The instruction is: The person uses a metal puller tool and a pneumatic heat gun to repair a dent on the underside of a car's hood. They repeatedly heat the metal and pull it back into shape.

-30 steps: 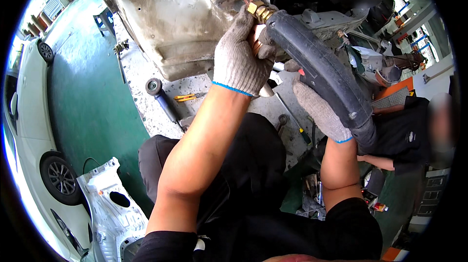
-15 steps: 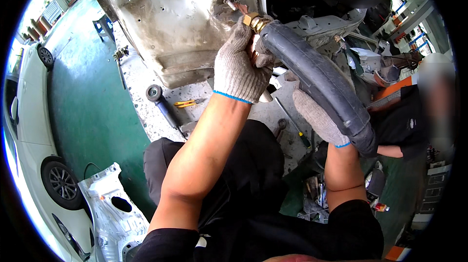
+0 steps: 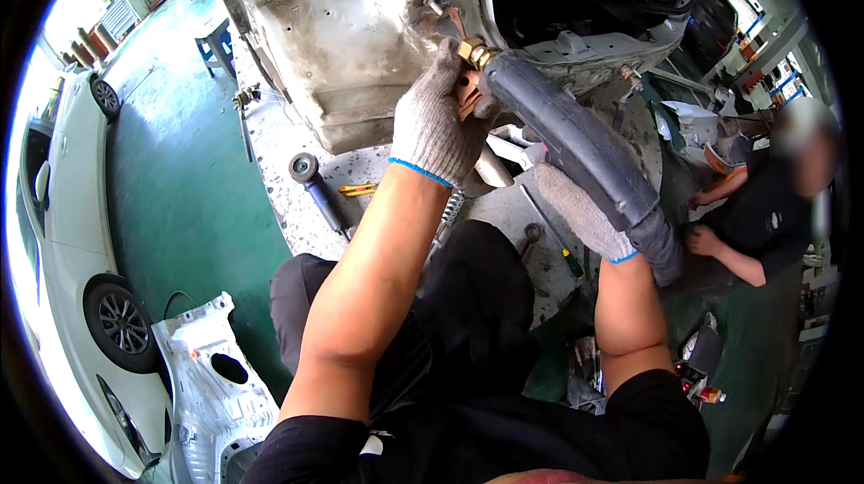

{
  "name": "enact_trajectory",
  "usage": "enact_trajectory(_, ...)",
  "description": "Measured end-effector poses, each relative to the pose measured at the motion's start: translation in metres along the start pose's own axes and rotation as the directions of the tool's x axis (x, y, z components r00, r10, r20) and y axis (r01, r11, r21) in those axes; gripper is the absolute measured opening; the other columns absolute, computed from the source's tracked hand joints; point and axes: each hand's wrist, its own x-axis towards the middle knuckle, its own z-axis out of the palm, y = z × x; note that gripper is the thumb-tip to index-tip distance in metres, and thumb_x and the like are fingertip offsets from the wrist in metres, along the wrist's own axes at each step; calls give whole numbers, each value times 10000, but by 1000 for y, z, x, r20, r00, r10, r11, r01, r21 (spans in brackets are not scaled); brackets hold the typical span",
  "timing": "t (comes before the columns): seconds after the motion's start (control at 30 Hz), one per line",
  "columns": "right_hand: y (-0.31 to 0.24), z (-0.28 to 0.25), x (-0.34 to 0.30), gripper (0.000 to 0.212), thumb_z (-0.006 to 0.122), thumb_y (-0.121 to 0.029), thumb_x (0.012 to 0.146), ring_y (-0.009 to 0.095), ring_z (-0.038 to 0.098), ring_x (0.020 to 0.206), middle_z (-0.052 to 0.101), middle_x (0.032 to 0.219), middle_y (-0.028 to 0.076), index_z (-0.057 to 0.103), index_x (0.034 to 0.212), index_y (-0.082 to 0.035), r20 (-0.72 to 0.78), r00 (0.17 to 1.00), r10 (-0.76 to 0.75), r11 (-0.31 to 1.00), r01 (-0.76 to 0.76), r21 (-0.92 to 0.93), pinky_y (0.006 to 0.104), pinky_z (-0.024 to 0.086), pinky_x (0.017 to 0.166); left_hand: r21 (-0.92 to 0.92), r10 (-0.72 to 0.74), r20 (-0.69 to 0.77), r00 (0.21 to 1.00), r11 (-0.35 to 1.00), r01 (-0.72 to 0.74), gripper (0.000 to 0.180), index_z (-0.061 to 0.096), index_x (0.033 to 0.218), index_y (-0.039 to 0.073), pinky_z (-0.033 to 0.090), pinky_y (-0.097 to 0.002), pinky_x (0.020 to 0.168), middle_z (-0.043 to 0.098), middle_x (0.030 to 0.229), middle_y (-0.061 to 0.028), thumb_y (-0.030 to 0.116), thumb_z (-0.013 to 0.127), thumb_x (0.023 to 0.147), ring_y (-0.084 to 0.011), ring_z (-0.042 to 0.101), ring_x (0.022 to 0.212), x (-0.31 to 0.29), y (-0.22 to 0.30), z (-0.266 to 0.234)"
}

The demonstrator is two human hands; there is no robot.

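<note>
A thick black tubular tool (image 3: 571,129), apparently a welding gun, slants across the middle with a brass fitting (image 3: 475,54) and a thin copper tip at its far end. My gloved left hand (image 3: 436,124) is closed round a copper plate (image 3: 468,86) with a hole, thumb and fingers just below the fitting. From beneath, my gloved right hand (image 3: 580,210) supports the tool's rear half; its fingers are mostly hidden behind the tool. Beyond the fitting, the copper tip reaches toward a metal stud (image 3: 433,5) on a worn, pale car panel (image 3: 351,43). Contact there cannot be told.
On the speckled bench lie an angle grinder (image 3: 315,185), a yellow-handled tool (image 3: 357,190), a screwdriver (image 3: 551,229) and a wrench (image 3: 529,237). A co-worker (image 3: 756,223) sits at the right. A white car (image 3: 67,196) and a silver body part (image 3: 211,380) stand left.
The view has shifted, bringing the co-worker's hands into sight. The brass fitting sits slightly nearer to me relative to the stud, and more of the copper plate shows. Both hands keep their hold.
</note>
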Motion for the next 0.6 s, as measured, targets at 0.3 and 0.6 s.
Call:
enact_trajectory(0.3,-1,5,-21,447,730,5,903,197,672,1131,683,1274,113,607,1332,11,61,992,112,974,-122,191,356,547,987,587,177,265,948,750,-304,428,595,1309,-43,577,-250,827,712,1124,-89,85,744,929,-153,690,1001,-24,22,-25)
enact_trajectory(0.6,27,10,-56,490,612,-101,1016,243,629,1254,605,1400,175,472,1475,-1,238,898,369,308,-360,881,397,524,1090,269,172,52,984,946,-179,258,651,1075,62,382,-217,516,678,922,-38,313,672,1018,-100,572,696,-20,20,-11)
